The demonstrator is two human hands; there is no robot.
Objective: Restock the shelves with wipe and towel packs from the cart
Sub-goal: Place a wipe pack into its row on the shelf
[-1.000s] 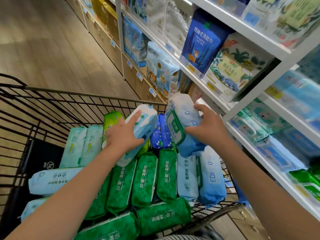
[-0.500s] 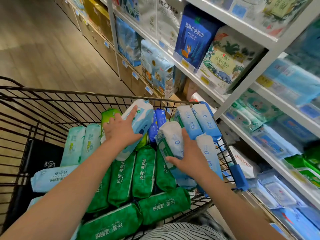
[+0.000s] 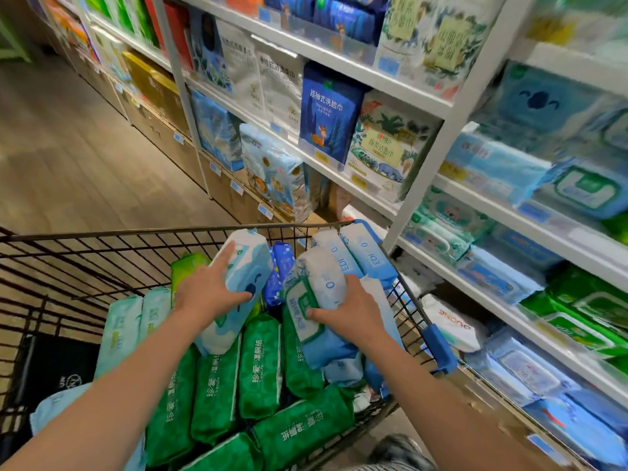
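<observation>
While left hand [image 3: 207,294] gripped the pale-blue pack [image 3: 249,263] and right hand [image 3: 351,316] the green-lidded pack [image 3: 307,331], either could've caught the cart rim [image 3: 136,232] and slipped.

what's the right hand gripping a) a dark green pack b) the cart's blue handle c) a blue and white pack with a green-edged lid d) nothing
c: the right hand curls round the blue and white pack; the left hand holds a light blue pack

Left hand [image 3: 207,294] round pale-blue pack [image 3: 246,263], right hand [image 3: 353,316] round green-lidded pack [image 3: 324,280]
</observation>
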